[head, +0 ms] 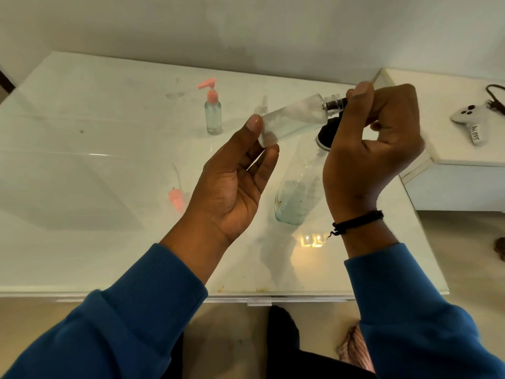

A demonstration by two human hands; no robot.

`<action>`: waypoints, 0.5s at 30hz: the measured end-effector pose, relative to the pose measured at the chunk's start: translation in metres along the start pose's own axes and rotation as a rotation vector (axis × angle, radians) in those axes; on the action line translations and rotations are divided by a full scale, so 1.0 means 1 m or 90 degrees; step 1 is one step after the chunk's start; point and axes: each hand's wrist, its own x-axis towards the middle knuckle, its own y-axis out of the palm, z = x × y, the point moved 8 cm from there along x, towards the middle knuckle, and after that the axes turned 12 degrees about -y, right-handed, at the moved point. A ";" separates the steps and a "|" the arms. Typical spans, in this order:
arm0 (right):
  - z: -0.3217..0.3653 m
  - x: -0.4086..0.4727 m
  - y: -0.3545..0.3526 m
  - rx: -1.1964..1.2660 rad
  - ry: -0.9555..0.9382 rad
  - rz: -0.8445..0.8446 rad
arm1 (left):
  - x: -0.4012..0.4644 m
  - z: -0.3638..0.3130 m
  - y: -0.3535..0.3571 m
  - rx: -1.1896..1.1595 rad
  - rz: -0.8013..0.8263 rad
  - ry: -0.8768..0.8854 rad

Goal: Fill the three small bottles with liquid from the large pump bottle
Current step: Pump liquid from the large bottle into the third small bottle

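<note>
Both our hands are raised over the table (pixel 82 187). Left hand (pixel 235 184) pinches the tilted small bottle (pixel 292 120) by its base; right hand (pixel 374 149) pinches the black nozzle (pixel 334 103) at its neck, above the pump bottle (pixel 297 192). Risk, we judge: the mouth points toward three o'clock, so liquid may spill. A capped pink bottle (pixel 213 110) stands at eleven o'clock.

A glossy white worktop (pixel 82 165) stands against a pale wall (pixel 246 28). Beside it on the right, a lower white cabinet (pixel 451 170) carries a white game controller (pixel 468 116) with a black cable (pixel 494 97).
</note>
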 end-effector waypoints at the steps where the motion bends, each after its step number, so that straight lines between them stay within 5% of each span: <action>1: 0.000 -0.002 0.000 0.002 0.000 0.001 | 0.000 0.000 0.000 0.000 -0.002 0.000; 15: -0.002 0.004 0.000 0.001 0.000 0.004 | 0.000 0.001 0.001 -0.003 0.006 -0.009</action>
